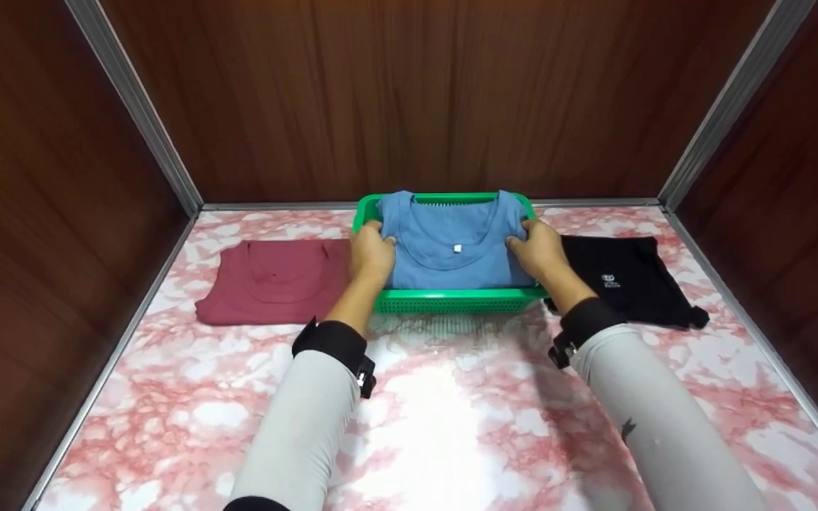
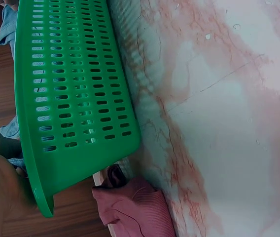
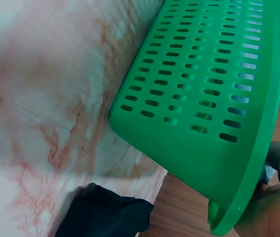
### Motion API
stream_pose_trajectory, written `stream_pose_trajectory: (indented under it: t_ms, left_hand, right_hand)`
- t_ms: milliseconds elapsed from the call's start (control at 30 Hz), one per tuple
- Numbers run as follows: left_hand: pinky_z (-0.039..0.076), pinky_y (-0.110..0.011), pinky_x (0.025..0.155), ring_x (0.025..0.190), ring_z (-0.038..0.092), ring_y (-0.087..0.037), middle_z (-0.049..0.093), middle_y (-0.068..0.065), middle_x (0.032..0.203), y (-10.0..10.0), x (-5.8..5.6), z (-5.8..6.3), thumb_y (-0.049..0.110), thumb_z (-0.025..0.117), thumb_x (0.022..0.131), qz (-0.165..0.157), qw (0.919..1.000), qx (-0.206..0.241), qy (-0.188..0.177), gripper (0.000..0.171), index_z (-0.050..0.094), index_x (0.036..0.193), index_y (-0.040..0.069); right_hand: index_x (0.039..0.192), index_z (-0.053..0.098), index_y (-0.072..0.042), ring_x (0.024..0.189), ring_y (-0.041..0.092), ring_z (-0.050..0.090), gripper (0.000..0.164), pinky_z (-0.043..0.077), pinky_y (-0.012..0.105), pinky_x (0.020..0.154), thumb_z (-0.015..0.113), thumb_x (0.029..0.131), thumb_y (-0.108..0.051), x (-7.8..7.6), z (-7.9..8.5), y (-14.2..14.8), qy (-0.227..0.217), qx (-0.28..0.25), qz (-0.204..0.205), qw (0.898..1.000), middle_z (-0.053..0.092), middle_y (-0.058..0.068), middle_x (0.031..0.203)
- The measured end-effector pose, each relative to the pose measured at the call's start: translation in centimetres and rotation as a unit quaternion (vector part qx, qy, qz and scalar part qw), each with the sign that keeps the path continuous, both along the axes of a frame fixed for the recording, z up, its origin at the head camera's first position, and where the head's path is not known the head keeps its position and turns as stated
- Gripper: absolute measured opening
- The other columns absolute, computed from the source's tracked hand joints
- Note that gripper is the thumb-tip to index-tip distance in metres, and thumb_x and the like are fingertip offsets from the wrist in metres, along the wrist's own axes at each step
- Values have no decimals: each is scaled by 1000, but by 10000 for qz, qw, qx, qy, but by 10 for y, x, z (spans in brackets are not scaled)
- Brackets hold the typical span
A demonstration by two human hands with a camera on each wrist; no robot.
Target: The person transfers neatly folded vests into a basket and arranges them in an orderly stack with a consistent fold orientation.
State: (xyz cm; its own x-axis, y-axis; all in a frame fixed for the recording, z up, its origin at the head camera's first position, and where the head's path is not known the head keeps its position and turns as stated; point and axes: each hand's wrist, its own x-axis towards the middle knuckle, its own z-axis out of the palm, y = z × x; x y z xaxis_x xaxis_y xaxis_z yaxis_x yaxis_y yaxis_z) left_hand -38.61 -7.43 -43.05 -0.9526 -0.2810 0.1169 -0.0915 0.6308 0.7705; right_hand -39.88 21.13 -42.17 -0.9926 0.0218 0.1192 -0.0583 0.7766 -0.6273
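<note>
A folded blue shirt (image 1: 444, 241) with a round neckline and a small white tag lies within the rim of a green plastic basket (image 1: 455, 301). My left hand (image 1: 372, 254) grips the shirt's left side, thumb on top. On the opposite side my right hand (image 1: 540, 250) holds the shirt's right edge in the same way. In both wrist views the slotted basket wall (image 2: 76, 98) hides most of the shirt, and only bits of blue cloth show past the rim and through the slots. The fingers under the cloth are hidden.
Left of the basket lies a folded maroon shirt (image 1: 281, 284); to its right is a folded black garment (image 1: 615, 277) with a small white print. The table (image 1: 437, 426) has a red-and-white marbled top. Dark wood panels (image 1: 409, 99) with metal edging enclose three sides.
</note>
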Motion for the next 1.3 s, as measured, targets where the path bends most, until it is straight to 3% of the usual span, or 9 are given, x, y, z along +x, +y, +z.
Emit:
stream_pose_trajectory:
  t_ms: [600,1300]
  left_hand:
    - [52,-42,99,122,64,-25,69,-8,130,4,1,-3,19,64,101,147,9995,-265,-106,34,64,135,14]
    - [53,-43,98,121,65,-27,71,-8,127,12,-2,-8,18,64,101,267,9994,-132,-199,31,66,131,13]
  right_hand:
    - [142,52,9,135,43,51,54,41,52,113,62,99,-21,0,-8,-11,-5,47,-3,10000,54,31,143]
    - [139,57,4,131,40,55,51,45,52,109,62,98,-25,-2,-13,-17,-147,130,-236,9995,58,26,141]
